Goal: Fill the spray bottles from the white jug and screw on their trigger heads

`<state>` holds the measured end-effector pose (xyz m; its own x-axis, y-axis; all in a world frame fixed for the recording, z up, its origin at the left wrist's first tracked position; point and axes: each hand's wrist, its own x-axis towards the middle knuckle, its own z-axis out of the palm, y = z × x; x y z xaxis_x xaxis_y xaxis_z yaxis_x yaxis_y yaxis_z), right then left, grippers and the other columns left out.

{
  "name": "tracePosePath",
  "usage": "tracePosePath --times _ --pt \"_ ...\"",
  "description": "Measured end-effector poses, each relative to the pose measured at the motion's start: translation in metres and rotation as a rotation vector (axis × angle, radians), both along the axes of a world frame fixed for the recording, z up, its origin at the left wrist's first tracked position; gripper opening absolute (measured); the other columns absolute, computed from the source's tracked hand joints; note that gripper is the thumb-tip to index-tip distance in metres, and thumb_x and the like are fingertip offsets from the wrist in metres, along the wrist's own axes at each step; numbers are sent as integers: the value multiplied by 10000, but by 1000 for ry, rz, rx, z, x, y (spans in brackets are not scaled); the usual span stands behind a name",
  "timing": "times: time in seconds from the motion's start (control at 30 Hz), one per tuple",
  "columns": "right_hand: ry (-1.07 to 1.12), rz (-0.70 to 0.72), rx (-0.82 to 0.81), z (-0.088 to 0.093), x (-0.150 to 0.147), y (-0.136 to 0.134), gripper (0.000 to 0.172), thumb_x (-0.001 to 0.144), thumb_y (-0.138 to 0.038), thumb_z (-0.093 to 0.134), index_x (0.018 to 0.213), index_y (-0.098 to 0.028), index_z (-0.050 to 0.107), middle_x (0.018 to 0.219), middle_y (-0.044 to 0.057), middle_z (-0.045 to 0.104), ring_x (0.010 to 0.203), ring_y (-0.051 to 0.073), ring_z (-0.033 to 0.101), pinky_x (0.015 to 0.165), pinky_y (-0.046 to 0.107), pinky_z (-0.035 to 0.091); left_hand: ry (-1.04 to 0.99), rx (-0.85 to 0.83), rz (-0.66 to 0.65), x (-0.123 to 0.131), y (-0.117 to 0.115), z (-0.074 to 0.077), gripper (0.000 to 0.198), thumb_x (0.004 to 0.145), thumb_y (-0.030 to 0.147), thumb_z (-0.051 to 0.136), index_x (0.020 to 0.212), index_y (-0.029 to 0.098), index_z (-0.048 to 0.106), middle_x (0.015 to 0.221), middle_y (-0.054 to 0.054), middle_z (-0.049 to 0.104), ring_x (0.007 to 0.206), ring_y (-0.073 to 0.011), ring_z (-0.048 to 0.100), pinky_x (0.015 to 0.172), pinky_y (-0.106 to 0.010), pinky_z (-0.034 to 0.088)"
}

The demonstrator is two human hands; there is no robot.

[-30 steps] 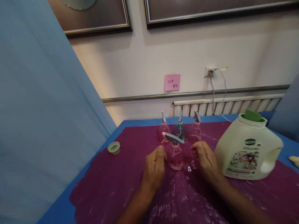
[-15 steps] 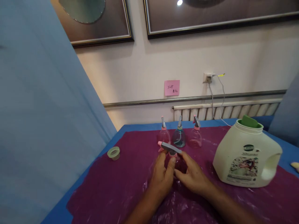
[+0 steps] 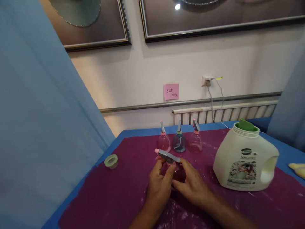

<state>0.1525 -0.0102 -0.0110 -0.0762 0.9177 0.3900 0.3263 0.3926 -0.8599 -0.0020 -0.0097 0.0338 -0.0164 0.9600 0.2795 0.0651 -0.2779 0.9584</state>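
Both hands are around a clear pink spray bottle with a grey trigger head and pink nozzle [image 3: 167, 156]. My left hand [image 3: 160, 181] is closed on it at the neck, its thumb at the collar. My right hand [image 3: 192, 183] grips the bottle's body from the right side. Much of that body is hidden by the fingers. Behind it stand three more spray bottles: a pink one [image 3: 164, 142], a teal one [image 3: 179, 143] with a dip tube inside, and another pink one [image 3: 195, 142]. A little liquid seems to lie in their bottoms.
A large cream detergent jug [image 3: 245, 162] stands uncapped on the right, something green in its mouth. A pale green cap [image 3: 111, 161] lies on the left of the purple sheet [image 3: 114, 194]. A yellowish item [image 3: 297, 170] is at the far right edge; a blue curtain [image 3: 47, 111] hangs left.
The whole scene has shifted slightly left in view as the camera turned. Both hands keep hold of the spray bottle with almost the same grip.
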Motion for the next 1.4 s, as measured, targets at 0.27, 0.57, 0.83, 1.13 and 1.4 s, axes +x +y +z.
tracePosePath --times 0.27,0.57,0.83,1.13,1.4 --pt "-63 -65 25 -6 -3 -1 710 823 -302 848 1491 -271 607 1486 129 705 1382 357 684 1180 554 567 -108 135 215 -7 1 9 475 857 554 933 1157 221 778 1257 -107 823 1181 -278 780 1038 -377 638" --pt "-109 -78 60 -4 -1 -1 711 862 -371 866 1534 -285 652 1513 121 694 1417 352 670 1228 545 555 -173 273 537 -22 -18 40 548 912 601 895 1306 238 782 1315 -88 823 1186 -253 786 1017 -299 624" --pt "-124 -151 74 -7 3 1 684 891 -425 843 1530 -279 647 1505 136 710 1406 364 681 1215 577 553 -184 328 607 -44 -2 59 481 918 508 905 1299 238 788 1207 -61 818 1066 -191 772 954 -262 610" --pt "-155 -152 90 -10 9 -1 711 936 -543 807 1564 -264 625 1517 151 702 1419 370 681 1213 590 551 425 331 248 -119 -19 30 305 968 440 812 1173 218 843 1216 -98 825 1058 -228 781 969 -338 634" --pt "-176 -165 78 -11 15 -4 766 931 -609 801 1573 -235 618 1546 170 689 1427 375 678 1200 573 559 879 360 -86 -180 -21 -8 305 1107 299 576 1291 274 818 1403 -119 819 1286 -248 800 1144 -448 641"
